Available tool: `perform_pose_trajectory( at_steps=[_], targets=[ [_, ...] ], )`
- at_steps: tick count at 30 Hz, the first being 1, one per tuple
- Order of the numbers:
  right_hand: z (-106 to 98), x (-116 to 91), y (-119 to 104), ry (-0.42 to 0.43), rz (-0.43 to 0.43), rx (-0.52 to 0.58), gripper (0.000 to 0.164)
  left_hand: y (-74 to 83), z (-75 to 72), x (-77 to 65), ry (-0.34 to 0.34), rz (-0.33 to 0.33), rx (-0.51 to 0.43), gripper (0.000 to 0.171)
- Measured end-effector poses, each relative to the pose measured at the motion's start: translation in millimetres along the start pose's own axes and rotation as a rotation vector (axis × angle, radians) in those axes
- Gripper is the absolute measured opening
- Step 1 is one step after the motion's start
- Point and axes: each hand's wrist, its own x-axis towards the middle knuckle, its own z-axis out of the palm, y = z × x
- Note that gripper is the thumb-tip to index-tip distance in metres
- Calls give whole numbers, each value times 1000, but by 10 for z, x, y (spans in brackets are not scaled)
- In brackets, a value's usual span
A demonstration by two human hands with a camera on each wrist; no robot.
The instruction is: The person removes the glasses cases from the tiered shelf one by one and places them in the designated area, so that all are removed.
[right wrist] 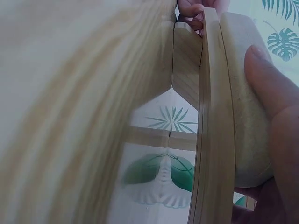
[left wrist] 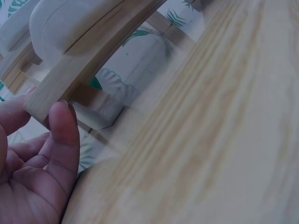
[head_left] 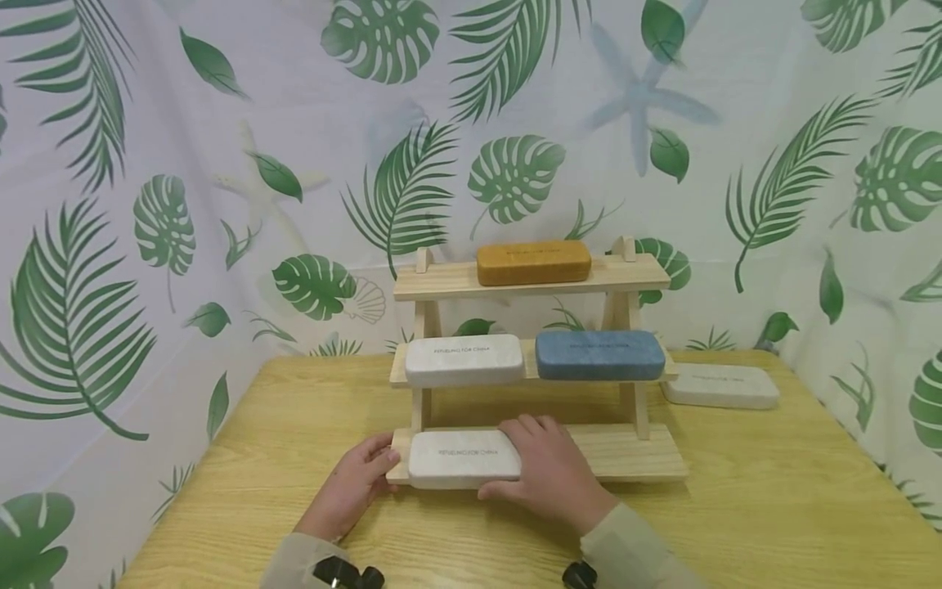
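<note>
A white glasses case [head_left: 465, 458] with printed lettering lies on the lowest step of a three-tier wooden rack [head_left: 633, 454], toward its left end. My right hand [head_left: 552, 470] grips this case at its right end, thumb along the near side and fingers over the far side. In the right wrist view the thumb [right wrist: 266, 77] presses along the case [right wrist: 245, 98]. At the rack's lower left corner, my left hand [head_left: 356, 483] holds the end of the bottom board. The left wrist view shows that board end [left wrist: 44, 102] pinched between its fingers.
An orange glasses case [head_left: 533, 263] rests on the top tier. On the middle tier sit a white case [head_left: 464, 361] and a blue case [head_left: 599, 357] side by side. Another white case [head_left: 724, 387] lies on the wooden table [head_left: 780, 491], right of the rack. Leaf-patterned cloth [head_left: 294, 123] hangs behind.
</note>
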Motion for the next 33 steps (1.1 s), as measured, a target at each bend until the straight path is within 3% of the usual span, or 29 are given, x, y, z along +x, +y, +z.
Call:
perform_pose_trajectory(
  at_steps=[12,18,33],
  targets=[
    [-132,-226,81,-84,23,209,89,-17,6,26,-6,4,1,62],
    [-175,-302,114,-128,34,233,93,-15,11,32,-12,5,-5,61],
    [-254,-421,306,-106,16,293,83,9,6,-12,-14,8,1,60]
  ],
)
